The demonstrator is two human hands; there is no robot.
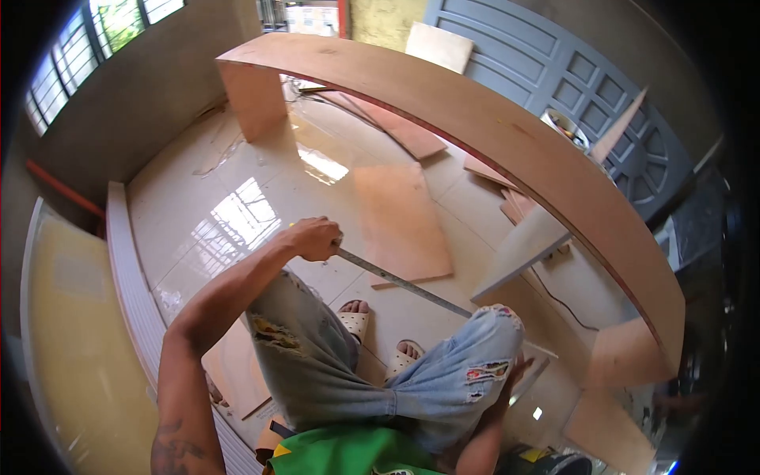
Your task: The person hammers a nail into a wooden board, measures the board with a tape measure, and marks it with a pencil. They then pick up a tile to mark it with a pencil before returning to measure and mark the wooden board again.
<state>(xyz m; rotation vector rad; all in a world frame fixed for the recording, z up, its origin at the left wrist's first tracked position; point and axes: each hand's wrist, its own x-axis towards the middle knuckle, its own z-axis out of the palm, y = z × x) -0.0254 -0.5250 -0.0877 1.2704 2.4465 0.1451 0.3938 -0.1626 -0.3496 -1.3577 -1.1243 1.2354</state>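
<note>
My left hand (314, 238) is closed around one end of a long, narrow steel ruler (404, 283), held out in front of my left knee. From my fist the ruler slopes down to the right, and its far end overlaps my right knee (495, 317) in this view. Low beside that knee is my right hand (511, 378), partly hidden by the jeans, its visible fingers stretched out. A thin strip (530, 380) shows just right of those fingers. Beyond the ruler, a rectangular plywood sheet (404, 222) lies flat on the tiles.
A long plywood bench-like frame (443, 95) arches across the far side on end panels. A grey-edged board (522, 253) stands under it. Plywood offcuts (396, 127) lie behind. A yellowish panel (79, 332) and ribbed white strip (134, 277) are at left; a grey door (546, 55) stands behind.
</note>
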